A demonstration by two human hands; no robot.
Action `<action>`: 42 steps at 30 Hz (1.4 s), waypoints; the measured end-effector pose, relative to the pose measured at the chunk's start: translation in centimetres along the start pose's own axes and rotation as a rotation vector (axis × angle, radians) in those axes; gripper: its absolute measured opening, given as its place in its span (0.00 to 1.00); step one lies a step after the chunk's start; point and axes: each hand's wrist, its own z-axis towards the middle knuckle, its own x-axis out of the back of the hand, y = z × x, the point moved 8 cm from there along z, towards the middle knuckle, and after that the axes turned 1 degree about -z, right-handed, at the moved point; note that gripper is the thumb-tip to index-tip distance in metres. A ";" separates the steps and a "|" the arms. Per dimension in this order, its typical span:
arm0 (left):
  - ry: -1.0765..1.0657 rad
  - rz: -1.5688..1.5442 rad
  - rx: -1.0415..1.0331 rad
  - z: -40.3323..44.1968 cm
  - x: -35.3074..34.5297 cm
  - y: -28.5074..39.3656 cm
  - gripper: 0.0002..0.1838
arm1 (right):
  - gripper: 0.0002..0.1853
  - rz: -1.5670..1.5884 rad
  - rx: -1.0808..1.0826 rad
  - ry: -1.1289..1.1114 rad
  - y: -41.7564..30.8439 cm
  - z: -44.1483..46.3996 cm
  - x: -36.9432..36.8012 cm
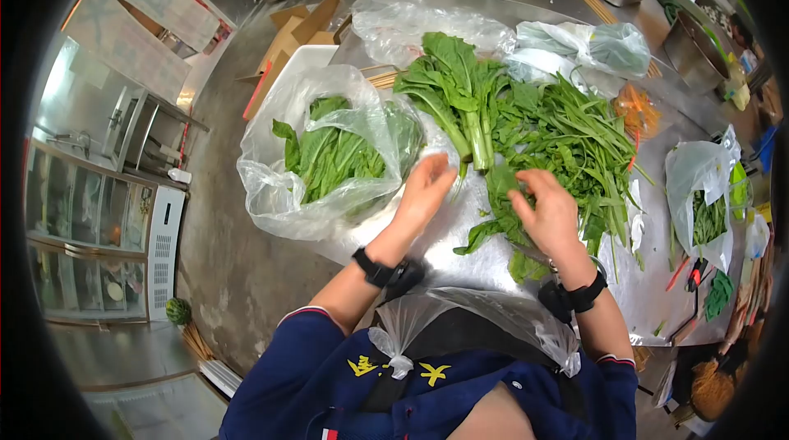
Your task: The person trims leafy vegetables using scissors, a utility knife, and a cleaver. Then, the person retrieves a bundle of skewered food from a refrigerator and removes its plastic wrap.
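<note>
Leafy green stalks (475, 103) with thick pale stems lie in the middle of the metal table (460, 263), cut ends toward me. My left hand (427, 185) is just below and left of those ends, fingers apart, holding nothing visible. Over loose leaves (498, 202) at the right of the stems is my right hand (546, 208), its thumb and fingers curved; whether it holds a leaf is unclear. A large heap of long-leafed greens (579, 140) spreads beyond it. At the left, an open clear plastic bag (271, 193) holds more leafy greens (337, 152).
White plastic bags (588, 47) lie at the back. An orange item in plastic (637, 111) sits right of the heap. Farther right are a bag of green beans (708, 214) and a metal pot (696, 50). A cardboard box (308, 25) stands beyond the table's left side.
</note>
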 end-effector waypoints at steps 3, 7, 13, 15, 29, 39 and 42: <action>-0.224 -0.027 0.127 -4.9 1.2 -0.9 0.18 | 0.11 0.071 -0.083 -0.079 -0.5 2.6 -0.8; -0.064 0.120 0.153 -10.3 7.4 -1.5 0.14 | 0.25 -0.090 0.118 0.017 -1.6 6.1 -5.1; 0.815 0.175 -0.152 -15.5 19.9 1.1 0.11 | 0.44 -0.230 -0.013 -0.053 -2.3 9.0 -9.9; 1.093 0.454 -0.299 -16.8 22.1 3.9 0.17 | 0.44 -0.211 -0.050 -0.039 -1.8 9.2 -9.9; 0.046 0.061 -0.096 -8.6 20.7 0.1 0.33 | 0.28 -0.133 0.599 0.033 -17.2 11.8 -15.4; 0.536 -0.561 -0.379 -17.5 26.2 4.6 0.27 | 0.12 1.204 -0.031 -0.311 -11.4 16.8 -8.0; 0.405 -0.677 -0.535 -17.8 25.6 8.7 0.28 | 0.14 1.504 0.031 -0.156 -13.6 13.4 0.1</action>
